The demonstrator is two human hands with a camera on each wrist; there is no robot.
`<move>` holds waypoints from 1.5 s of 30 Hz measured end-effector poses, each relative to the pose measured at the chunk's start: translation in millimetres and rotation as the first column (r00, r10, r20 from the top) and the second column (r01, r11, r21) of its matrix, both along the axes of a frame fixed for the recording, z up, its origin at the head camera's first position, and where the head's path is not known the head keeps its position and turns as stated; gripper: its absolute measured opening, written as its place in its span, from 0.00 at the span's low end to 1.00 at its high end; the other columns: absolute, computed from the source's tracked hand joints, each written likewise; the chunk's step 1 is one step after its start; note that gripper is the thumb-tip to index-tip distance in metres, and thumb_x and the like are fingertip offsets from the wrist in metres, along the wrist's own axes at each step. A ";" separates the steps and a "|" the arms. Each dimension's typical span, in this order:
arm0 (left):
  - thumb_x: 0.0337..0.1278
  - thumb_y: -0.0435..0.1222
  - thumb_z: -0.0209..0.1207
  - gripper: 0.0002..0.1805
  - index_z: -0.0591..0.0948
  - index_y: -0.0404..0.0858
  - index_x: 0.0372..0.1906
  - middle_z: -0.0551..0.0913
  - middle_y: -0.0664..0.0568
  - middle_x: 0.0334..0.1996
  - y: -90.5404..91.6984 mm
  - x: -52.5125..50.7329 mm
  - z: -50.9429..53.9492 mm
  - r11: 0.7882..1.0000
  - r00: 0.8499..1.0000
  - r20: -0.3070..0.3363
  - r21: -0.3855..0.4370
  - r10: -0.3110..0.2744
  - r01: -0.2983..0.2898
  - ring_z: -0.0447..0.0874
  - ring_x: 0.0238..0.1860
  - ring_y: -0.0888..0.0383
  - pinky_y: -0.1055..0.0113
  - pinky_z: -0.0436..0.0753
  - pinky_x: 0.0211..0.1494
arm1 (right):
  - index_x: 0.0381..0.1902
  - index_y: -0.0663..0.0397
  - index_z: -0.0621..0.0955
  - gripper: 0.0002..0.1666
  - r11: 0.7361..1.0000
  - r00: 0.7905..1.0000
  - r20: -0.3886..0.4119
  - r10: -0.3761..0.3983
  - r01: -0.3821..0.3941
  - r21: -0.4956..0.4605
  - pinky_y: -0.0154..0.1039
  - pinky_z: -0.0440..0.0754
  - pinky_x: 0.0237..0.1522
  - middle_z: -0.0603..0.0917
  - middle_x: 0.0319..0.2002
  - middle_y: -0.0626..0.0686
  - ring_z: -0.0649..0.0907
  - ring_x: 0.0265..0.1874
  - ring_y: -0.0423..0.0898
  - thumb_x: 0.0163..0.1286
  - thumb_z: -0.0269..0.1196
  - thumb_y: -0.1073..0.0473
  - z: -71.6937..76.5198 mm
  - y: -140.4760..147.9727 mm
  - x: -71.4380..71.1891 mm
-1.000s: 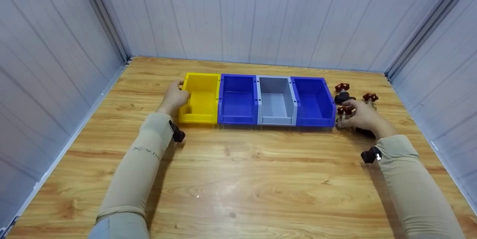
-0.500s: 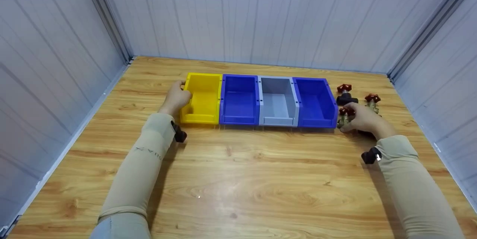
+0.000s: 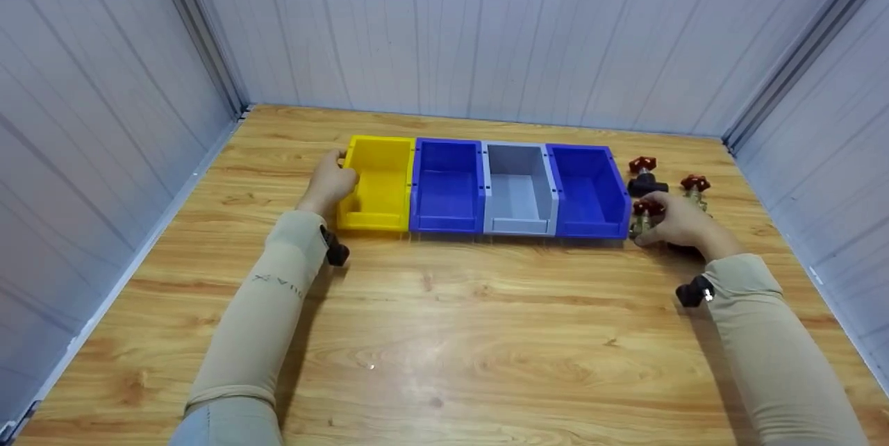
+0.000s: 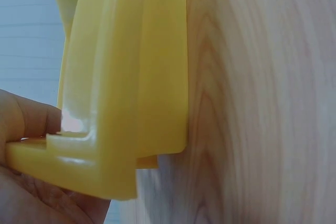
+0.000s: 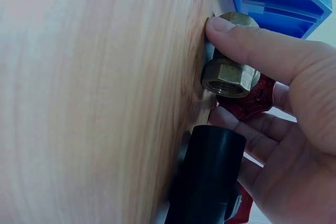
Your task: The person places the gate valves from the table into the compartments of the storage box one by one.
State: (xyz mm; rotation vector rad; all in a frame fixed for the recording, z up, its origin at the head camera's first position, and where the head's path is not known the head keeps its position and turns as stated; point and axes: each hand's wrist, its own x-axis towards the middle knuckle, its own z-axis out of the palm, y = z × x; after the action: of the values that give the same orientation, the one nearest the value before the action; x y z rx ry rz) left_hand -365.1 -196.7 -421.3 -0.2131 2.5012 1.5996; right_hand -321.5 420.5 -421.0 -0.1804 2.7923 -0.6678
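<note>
At the left end of a row of bins, my left hand (image 3: 326,185) grips the side wall of the yellow bin (image 3: 378,178), thumb over the rim and fingers outside. The left wrist view shows that hand around the bin's yellow edge (image 4: 73,166). My right hand (image 3: 684,224) holds a brass valve with a red handwheel (image 3: 640,226), just right of the row. In the right wrist view the thumb lies along the hexagonal brass body (image 5: 228,77), and fingers curl by its red wheel (image 5: 249,100). The valve is close to the tabletop; exact contact cannot be told.
Right of the yellow bin stand a blue bin (image 3: 448,189), a grey bin (image 3: 519,189) and another blue bin (image 3: 587,189). Behind my right hand are a black valve (image 3: 647,185) and a second brass valve (image 3: 694,192). White panel walls (image 3: 444,29) enclose the wooden table (image 3: 451,321).
The head view has shifted slightly, so the scene sits a little further right. My right thumb has slid slightly lower on the brass valve. My left hand keeps its hold on the yellow bin.
</note>
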 end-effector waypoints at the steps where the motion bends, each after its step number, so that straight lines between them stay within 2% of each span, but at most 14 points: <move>1: 0.77 0.30 0.45 0.35 0.59 0.39 0.85 0.71 0.39 0.75 -0.1 0.0 -0.1 1.000 1.000 0.001 0.002 0.001 -0.001 0.72 0.66 0.44 0.50 0.74 0.68 | 0.78 0.74 0.66 0.59 1.000 1.000 -0.004 0.001 -0.001 0.001 0.72 0.74 0.69 0.78 0.66 0.79 0.78 0.66 0.75 0.60 0.83 0.52 0.2 -0.2 0.1; 9: 0.76 0.29 0.45 0.35 0.61 0.40 0.85 0.71 0.39 0.75 2.5 1.1 0.2 0.999 1.000 0.002 0.034 0.017 -0.017 0.73 0.67 0.44 0.49 0.74 0.70 | 0.78 0.75 0.66 0.60 1.000 1.000 -0.019 -0.006 0.006 -0.002 0.69 0.77 0.65 0.81 0.61 0.77 0.81 0.60 0.71 0.59 0.83 0.52 -0.2 -0.6 1.3; 16: 0.76 0.31 0.45 0.36 0.59 0.39 0.86 0.71 0.38 0.75 2.1 -1.9 -2.0 1.000 1.000 0.000 -0.004 0.007 -0.007 0.72 0.65 0.44 0.50 0.73 0.67 | 0.76 0.75 0.69 0.58 1.000 0.997 -0.083 -0.007 0.009 0.025 0.63 0.79 0.58 0.86 0.50 0.70 0.84 0.49 0.63 0.57 0.84 0.52 -1.9 0.0 1.0; 24: 0.76 0.31 0.45 0.35 0.60 0.39 0.85 0.71 0.39 0.74 2.6 -3.7 -2.4 1.000 1.000 0.002 0.007 0.005 -0.005 0.72 0.65 0.44 0.50 0.73 0.67 | 0.77 0.76 0.67 0.59 0.999 0.995 -0.095 -0.028 0.031 0.028 0.65 0.79 0.58 0.85 0.49 0.71 0.84 0.40 0.59 0.59 0.83 0.52 2.0 1.7 -0.7; 26: 0.77 0.31 0.46 0.35 0.60 0.40 0.85 0.71 0.39 0.74 3.3 -4.8 -2.9 1.000 1.000 0.009 0.008 0.007 -0.007 0.72 0.66 0.44 0.50 0.73 0.67 | 0.77 0.76 0.68 0.59 0.999 0.994 -0.103 -0.030 0.033 0.028 0.67 0.78 0.60 0.85 0.51 0.72 0.83 0.41 0.61 0.59 0.83 0.52 3.3 2.2 -0.8; 29: 0.77 0.31 0.46 0.35 0.60 0.40 0.85 0.72 0.40 0.74 4.3 -6.2 -3.5 1.000 1.000 0.015 0.007 0.007 -0.007 0.73 0.66 0.44 0.49 0.73 0.68 | 0.77 0.76 0.68 0.58 0.999 0.993 -0.114 -0.032 0.035 0.025 0.70 0.75 0.66 0.81 0.60 0.77 0.83 0.51 0.67 0.59 0.83 0.53 5.7 2.9 -0.2; 33: 0.77 0.32 0.46 0.34 0.61 0.40 0.85 0.72 0.40 0.74 5.5 -7.1 -3.5 1.000 1.000 0.016 0.004 0.005 -0.005 0.73 0.67 0.44 0.48 0.74 0.69 | 0.76 0.77 0.69 0.57 0.999 0.991 -0.126 -0.042 0.043 0.004 0.71 0.75 0.68 0.77 0.67 0.80 0.82 0.58 0.72 0.59 0.83 0.53 9.4 3.2 0.7; 37: 0.78 0.32 0.45 0.33 0.61 0.40 0.84 0.72 0.40 0.74 6.9 -5.9 -2.3 1.000 1.000 0.011 0.007 0.006 -0.006 0.73 0.68 0.43 0.47 0.74 0.72 | 0.74 0.76 0.71 0.55 0.999 0.987 -0.155 -0.046 0.044 -0.021 0.69 0.77 0.65 0.79 0.65 0.79 0.83 0.57 0.71 0.58 0.84 0.54 12.7 2.8 1.1; 40: 0.78 0.32 0.45 0.34 0.61 0.40 0.85 0.71 0.41 0.75 7.3 -4.8 -1.4 1.000 1.000 0.011 0.008 0.005 -0.005 0.73 0.68 0.44 0.47 0.73 0.72 | 0.73 0.76 0.71 0.54 0.998 0.985 -0.167 -0.051 0.047 -0.029 0.65 0.80 0.61 0.80 0.63 0.78 0.84 0.51 0.67 0.58 0.84 0.55 15.7 2.3 1.2; 43: 0.79 0.32 0.45 0.34 0.59 0.41 0.86 0.71 0.40 0.75 6.8 -4.7 -1.9 1.000 1.000 0.005 -0.004 -0.003 0.003 0.73 0.66 0.43 0.48 0.73 0.69 | 0.72 0.76 0.71 0.52 0.999 0.982 -0.184 -0.051 0.048 -0.022 0.55 0.82 0.49 0.83 0.56 0.76 0.85 0.41 0.58 0.59 0.83 0.57 19.3 1.9 0.3; 45: 0.79 0.32 0.45 0.34 0.59 0.41 0.86 0.71 0.40 0.76 6.0 -4.9 -2.6 1.000 1.000 -0.002 -0.013 -0.007 0.007 0.73 0.65 0.43 0.50 0.73 0.66 | 0.72 0.75 0.71 0.51 0.999 0.980 -0.192 -0.050 0.047 -0.024 0.48 0.81 0.42 0.84 0.51 0.73 0.84 0.37 0.53 0.59 0.83 0.58 21.5 1.3 -1.1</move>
State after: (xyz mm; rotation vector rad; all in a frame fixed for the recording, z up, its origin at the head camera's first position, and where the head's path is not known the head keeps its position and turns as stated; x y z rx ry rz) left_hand -370.0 -190.7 -423.9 -0.2044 2.5117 1.5815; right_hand -322.6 421.8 -399.5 -0.1906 2.9846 -0.7249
